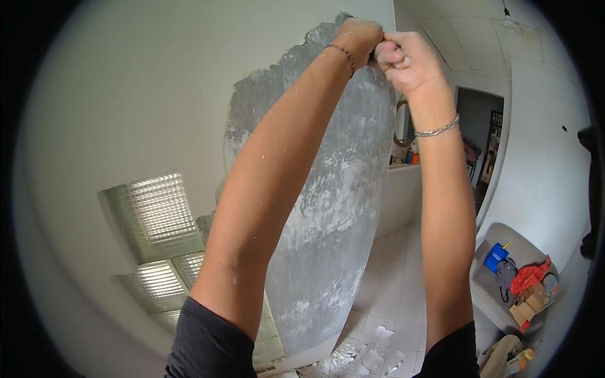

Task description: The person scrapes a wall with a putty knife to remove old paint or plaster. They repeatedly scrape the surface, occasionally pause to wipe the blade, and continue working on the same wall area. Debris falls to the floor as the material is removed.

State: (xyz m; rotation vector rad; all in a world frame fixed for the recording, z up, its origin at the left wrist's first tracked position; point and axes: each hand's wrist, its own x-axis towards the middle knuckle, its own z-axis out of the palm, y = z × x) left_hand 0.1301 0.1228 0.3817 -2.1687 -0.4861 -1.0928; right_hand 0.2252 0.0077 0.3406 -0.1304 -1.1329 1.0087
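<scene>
Both my arms reach up before a wall whose light paint has come off over a large, ragged-edged area of grey plaster. My left hand, with a thin beaded bracelet at the wrist, is curled near the top of the grey area, close to the wall's vertical edge. Beside it on the right is my right hand, fingers curled, a twisted metal bracelet on its wrist. The hands meet or nearly meet; whatever lies between them is hidden. White flecks dot my left forearm.
Flakes of paint litter the tiled floor at the wall's foot. Ribbed glass blocks sit in the wall at lower left. A grey armchair holds bags and a cardboard box. A round mirror and a doorway are behind.
</scene>
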